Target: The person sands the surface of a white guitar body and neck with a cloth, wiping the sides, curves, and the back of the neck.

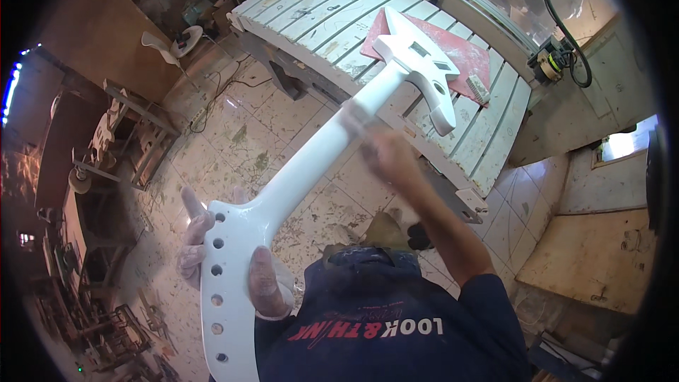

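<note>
Two colours, red and white, fill the lettering (366, 329) on our dark shirt (396, 357), below our right hand (387, 155). That hand blurs beside the neck (322, 150) of a glossy white guitar (286, 187); we cannot tell whether it pinches anything. Our left hand (271, 295) clasps the headstock (239, 262), thumb and fingers (194, 230) on opposite edges. Beyond the right, the cutout body (424, 75) lies over a red pad (468, 55).

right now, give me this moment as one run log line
left hand: gripping headstock | right hand: at neck, blurred, contents unclear | guitar body: on red pad, slatted table beneath
</note>
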A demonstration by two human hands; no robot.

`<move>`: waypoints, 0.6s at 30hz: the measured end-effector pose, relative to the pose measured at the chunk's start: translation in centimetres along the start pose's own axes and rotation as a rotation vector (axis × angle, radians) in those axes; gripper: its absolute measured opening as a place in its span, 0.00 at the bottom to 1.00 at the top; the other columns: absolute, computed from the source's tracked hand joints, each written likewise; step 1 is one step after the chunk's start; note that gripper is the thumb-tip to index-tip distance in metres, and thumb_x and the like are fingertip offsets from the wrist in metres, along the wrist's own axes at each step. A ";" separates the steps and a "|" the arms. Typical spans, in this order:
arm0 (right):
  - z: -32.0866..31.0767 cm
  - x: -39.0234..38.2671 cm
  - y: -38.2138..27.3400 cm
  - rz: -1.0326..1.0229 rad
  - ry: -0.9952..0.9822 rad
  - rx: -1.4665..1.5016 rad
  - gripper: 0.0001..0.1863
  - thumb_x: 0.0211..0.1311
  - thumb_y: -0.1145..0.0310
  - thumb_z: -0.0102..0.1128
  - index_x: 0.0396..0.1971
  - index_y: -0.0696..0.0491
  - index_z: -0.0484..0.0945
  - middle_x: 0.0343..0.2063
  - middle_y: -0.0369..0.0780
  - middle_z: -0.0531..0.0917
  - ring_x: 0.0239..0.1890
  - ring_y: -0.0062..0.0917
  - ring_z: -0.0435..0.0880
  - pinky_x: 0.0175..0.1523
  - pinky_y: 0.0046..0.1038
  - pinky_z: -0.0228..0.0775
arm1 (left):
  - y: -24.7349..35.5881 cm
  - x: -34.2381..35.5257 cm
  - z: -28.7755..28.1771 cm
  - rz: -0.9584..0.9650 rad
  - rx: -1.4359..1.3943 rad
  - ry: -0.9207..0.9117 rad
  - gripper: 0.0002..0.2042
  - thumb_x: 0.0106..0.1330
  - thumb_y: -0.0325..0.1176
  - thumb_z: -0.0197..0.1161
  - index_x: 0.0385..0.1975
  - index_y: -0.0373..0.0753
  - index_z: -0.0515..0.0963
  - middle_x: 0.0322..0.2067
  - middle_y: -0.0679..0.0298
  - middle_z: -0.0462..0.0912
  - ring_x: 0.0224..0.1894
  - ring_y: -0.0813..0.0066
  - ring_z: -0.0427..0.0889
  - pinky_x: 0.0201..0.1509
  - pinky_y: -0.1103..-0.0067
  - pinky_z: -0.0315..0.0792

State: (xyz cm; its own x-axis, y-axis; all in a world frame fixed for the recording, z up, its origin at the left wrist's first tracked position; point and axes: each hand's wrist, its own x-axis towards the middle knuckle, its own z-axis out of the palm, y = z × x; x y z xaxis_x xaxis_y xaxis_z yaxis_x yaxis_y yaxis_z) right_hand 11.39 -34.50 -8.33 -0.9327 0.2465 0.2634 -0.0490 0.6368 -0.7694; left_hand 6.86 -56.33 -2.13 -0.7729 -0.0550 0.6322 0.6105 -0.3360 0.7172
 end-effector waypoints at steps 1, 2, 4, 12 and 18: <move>0.3 -0.1 -1.8 0.119 -0.096 -0.006 0.17 0.54 0.81 0.54 0.43 0.53 0.84 0.36 0.45 0.84 0.32 0.40 0.84 0.39 0.39 0.78 | -0.1 -0.1 0.1 0.020 0.012 0.017 0.32 0.51 0.26 0.65 0.58 0.50 0.63 0.58 0.56 0.67 0.70 0.36 0.57 0.67 0.42 0.67; 2.4 -1.2 -2.3 -0.051 -0.045 -0.069 0.18 0.53 0.81 0.54 0.44 0.52 0.83 0.38 0.45 0.84 0.35 0.41 0.84 0.40 0.40 0.79 | 0.3 -0.1 0.0 0.028 0.024 0.033 0.33 0.51 0.26 0.65 0.59 0.50 0.62 0.58 0.56 0.67 0.70 0.36 0.57 0.67 0.42 0.67; 4.0 -2.3 -1.9 -0.215 0.007 -0.121 0.21 0.55 0.80 0.55 0.50 0.52 0.81 0.42 0.45 0.84 0.41 0.42 0.85 0.46 0.41 0.78 | 0.3 -0.3 0.1 0.061 -0.003 0.017 0.33 0.52 0.27 0.63 0.61 0.48 0.61 0.60 0.52 0.66 0.72 0.35 0.51 0.67 0.40 0.64; 1.3 -2.8 -5.1 -0.093 -0.205 -0.151 0.27 0.52 0.78 0.55 0.56 0.51 0.78 0.40 0.50 0.82 0.32 0.41 0.83 0.45 0.46 0.75 | 1.0 -0.6 2.4 0.009 -0.024 0.105 0.34 0.52 0.29 0.60 0.64 0.46 0.59 0.61 0.49 0.66 0.74 0.35 0.46 0.68 0.38 0.61; -3.2 2.1 5.5 -0.378 0.262 -0.245 0.27 0.59 0.82 0.50 0.59 0.47 0.74 0.48 0.46 0.84 0.47 0.42 0.85 0.52 0.40 0.78 | 1.0 -1.6 2.5 0.021 0.020 0.039 0.36 0.51 0.31 0.60 0.64 0.47 0.58 0.59 0.47 0.66 0.74 0.35 0.46 0.69 0.40 0.61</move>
State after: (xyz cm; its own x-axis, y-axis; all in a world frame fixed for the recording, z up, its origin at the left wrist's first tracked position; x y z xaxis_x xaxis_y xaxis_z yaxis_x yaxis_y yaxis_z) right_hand 10.28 -28.16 -10.19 -0.7437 0.1212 0.6574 -0.2507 0.8611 -0.4424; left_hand 9.15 -54.24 -1.65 -0.7659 -0.0983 0.6354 0.6296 -0.3151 0.7101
